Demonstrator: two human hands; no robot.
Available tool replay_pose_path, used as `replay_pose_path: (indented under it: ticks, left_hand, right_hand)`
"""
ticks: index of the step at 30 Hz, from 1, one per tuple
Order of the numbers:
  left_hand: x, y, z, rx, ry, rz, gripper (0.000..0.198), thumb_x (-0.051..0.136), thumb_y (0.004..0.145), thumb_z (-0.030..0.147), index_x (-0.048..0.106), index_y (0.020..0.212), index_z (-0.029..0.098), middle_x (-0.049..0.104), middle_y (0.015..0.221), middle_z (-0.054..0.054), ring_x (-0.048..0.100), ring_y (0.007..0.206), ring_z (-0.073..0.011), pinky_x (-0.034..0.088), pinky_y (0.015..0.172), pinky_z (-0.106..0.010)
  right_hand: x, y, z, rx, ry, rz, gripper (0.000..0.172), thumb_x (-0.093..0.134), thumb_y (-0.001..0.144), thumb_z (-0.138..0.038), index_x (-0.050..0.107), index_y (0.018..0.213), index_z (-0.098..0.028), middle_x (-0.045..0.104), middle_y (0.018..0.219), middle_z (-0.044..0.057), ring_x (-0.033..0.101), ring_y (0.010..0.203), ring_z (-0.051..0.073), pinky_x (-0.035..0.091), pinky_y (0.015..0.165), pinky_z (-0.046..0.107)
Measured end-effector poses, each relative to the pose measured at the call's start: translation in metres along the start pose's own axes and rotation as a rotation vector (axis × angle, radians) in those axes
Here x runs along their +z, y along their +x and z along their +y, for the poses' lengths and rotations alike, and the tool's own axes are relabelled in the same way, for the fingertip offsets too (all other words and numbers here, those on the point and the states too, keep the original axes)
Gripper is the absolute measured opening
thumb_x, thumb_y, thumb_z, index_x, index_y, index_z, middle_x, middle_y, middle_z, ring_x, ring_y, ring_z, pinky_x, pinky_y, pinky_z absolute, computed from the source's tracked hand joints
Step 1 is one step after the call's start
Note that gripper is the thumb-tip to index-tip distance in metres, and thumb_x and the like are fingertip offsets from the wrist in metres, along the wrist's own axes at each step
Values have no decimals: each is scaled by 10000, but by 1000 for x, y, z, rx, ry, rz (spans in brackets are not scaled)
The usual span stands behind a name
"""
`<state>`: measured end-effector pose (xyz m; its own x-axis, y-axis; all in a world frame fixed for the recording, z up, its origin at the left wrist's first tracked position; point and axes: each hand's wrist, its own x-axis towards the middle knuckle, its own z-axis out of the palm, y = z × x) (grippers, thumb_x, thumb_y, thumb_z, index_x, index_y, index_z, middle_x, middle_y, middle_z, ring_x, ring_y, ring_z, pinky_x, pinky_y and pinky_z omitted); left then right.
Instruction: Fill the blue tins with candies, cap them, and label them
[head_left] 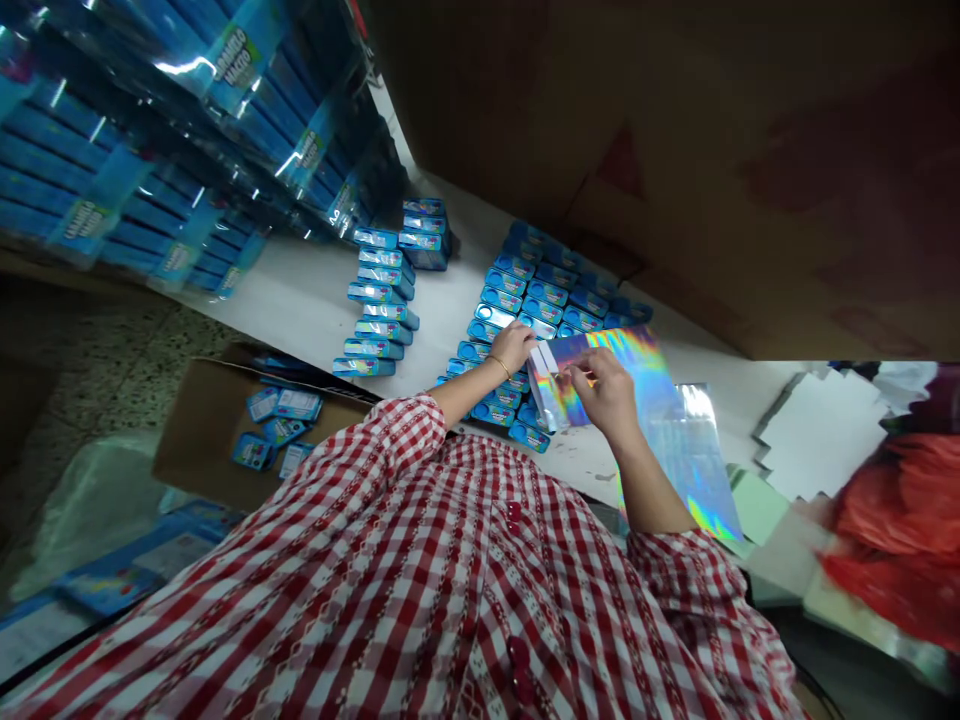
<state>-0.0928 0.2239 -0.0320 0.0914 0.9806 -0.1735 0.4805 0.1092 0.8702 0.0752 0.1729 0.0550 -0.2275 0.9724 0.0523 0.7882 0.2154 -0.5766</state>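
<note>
Several rows of small blue boxes (504, 282) stand packed side by side on the white table. My left hand (514, 347) rests over these boxes with its fingers bent and close together. Whatever lies under those fingertips is hidden. Just right of it is the left end of a shiny holographic sheet (652, 385), which carries white strips (541, 356). On top of this sheet, my right hand (606, 388) is closed in a pinch, thumb against fingers, at the sheet's surface. Another silvery sheet (694, 465) lies under and beyond the right forearm.
A separate column of blue boxes (381, 295) stands to the left. Wrapped blue packs (180, 150) are stacked at far left. An open carton (202, 425) below holds loose boxes. A large brown cardboard box (675, 180) overhangs the back. Red plastic bags (907, 530) lie right.
</note>
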Motion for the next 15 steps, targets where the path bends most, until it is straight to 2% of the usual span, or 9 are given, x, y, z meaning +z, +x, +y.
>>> replay_pose_path:
  ticks: [3,5,8,11,15]
  left_hand:
    - [-15,-14,1,-5,-175,47,188,539,832,262,693,821,155,670,891,-69,589,906,-192,445,860,-308]
    - [-27,-28,1,-48,-335,-30,344,425,900,352,699,883,145,690,886,-63,611,874,-178,466,829,-299]
    - [-43,-46,-1,-52,-494,-165,388,442,889,435,706,935,154,701,989,-50,616,955,-184,465,860,-296]
    - [-54,-57,-3,-169,-644,-175,429,471,860,503,690,998,160,693,1042,-58,617,975,-189,477,830,-291]
    - [-70,-69,-3,-368,-930,-142,591,368,849,629,648,1059,153,681,1045,-100,636,914,-172,492,699,-250]
  right_hand:
    - [-1,4,-17,186,226,1,163,514,777,-298,591,680,-193,591,734,25,536,654,143,418,601,265]
    - [3,8,-27,279,347,-2,191,518,766,-335,595,679,-184,583,686,13,517,606,132,406,579,258]
    - [5,13,-48,239,358,7,193,520,764,-344,601,686,-187,590,703,17,511,608,127,403,589,256]
    - [4,19,-68,125,279,10,163,537,751,-321,603,672,-194,594,748,22,509,628,123,402,612,260]
    - [25,26,-76,264,425,-29,217,565,723,-375,603,641,-178,589,669,6,494,556,113,401,569,260]
